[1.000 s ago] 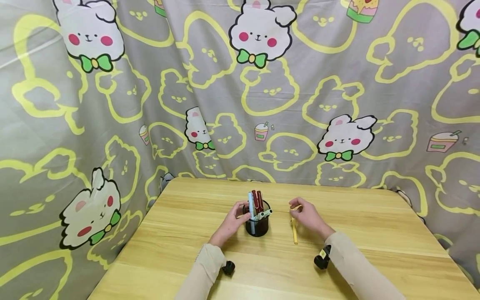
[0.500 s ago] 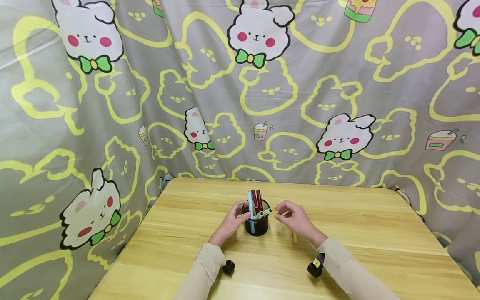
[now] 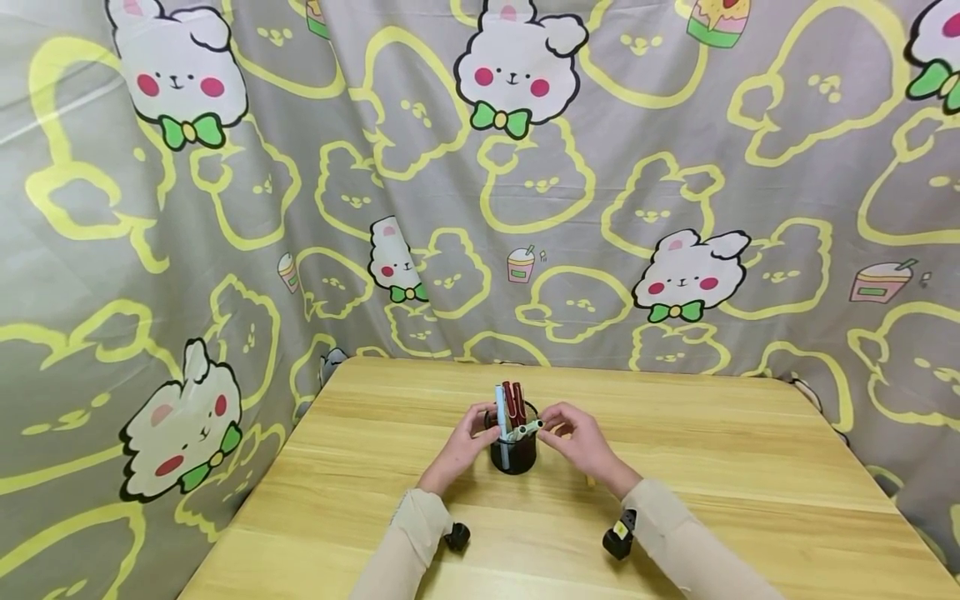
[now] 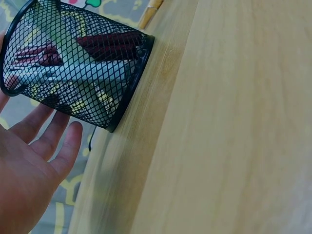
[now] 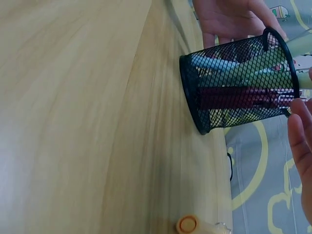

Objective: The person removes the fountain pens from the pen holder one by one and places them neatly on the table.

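Pens [image 3: 515,404] stand in the upright mesh cup [image 3: 521,456] on the table [image 3: 360,467], its nine o'clock touched by the relaxed, uncurled left hand [image 3: 460,443], apparently for steadiness, while the half-open right hand [image 3: 583,442] touches three o'clock, visibly gripping nothing.

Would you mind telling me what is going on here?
A person's left hand holds a black mesh cup on its left side, while the right hand is at the right of its rim, close to the pale green pens; I cannot tell whether it grips one. The cup stands upright on the wooden table, also holding dark red pens. A yellow pen lies outside it.
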Tool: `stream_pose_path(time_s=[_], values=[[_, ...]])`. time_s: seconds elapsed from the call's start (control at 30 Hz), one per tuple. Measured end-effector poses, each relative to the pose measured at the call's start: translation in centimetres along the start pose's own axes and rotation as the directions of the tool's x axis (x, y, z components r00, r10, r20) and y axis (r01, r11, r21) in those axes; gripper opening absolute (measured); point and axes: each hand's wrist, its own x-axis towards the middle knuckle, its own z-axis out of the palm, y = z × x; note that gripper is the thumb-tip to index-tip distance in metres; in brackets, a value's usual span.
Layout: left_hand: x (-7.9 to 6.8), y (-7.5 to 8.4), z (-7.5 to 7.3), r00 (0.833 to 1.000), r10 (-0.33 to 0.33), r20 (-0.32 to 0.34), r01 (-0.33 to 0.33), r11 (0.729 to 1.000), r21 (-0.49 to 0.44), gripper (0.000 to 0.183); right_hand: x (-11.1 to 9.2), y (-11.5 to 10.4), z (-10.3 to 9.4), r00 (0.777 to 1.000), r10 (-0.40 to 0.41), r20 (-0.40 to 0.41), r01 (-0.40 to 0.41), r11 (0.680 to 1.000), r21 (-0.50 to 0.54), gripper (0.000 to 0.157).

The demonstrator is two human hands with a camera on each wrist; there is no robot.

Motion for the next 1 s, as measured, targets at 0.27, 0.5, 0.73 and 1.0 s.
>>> stream_pose_path(time_s=[0.27, 0.5, 0.73, 1.0], values=[[-0.1, 0.0, 0.0, 1.0, 0.009, 0.0, -0.009, 1.0, -0.01, 0.044, 0.4, -0.2, 0.3, 0.998, 0.07, 0.003, -0.07, 0.997, -0.036, 0.013], [0.0, -0.3, 0.0, 0.999, 0.035, -0.001, -0.035, 0.999, -0.009, 0.044, 0.9, -0.5, 0.5, 0.987, 0.153, -0.041, -0.155, 0.987, -0.032, 0.011], [-0.1, 0.1, 0.0, 1.0, 0.028, 0.009, -0.028, 0.999, -0.018, 0.042, 1.4, 0.0, 0.8, 0.987, 0.153, -0.052, -0.154, 0.988, -0.023, 0.015], [-0.1, 0.3, 0.0, 1.0, 0.015, 0.011, -0.014, 1.0, -0.022, 0.042, 2.1, -0.1, 1.2, 0.988, 0.116, -0.097, -0.121, 0.992, -0.04, 0.015]])
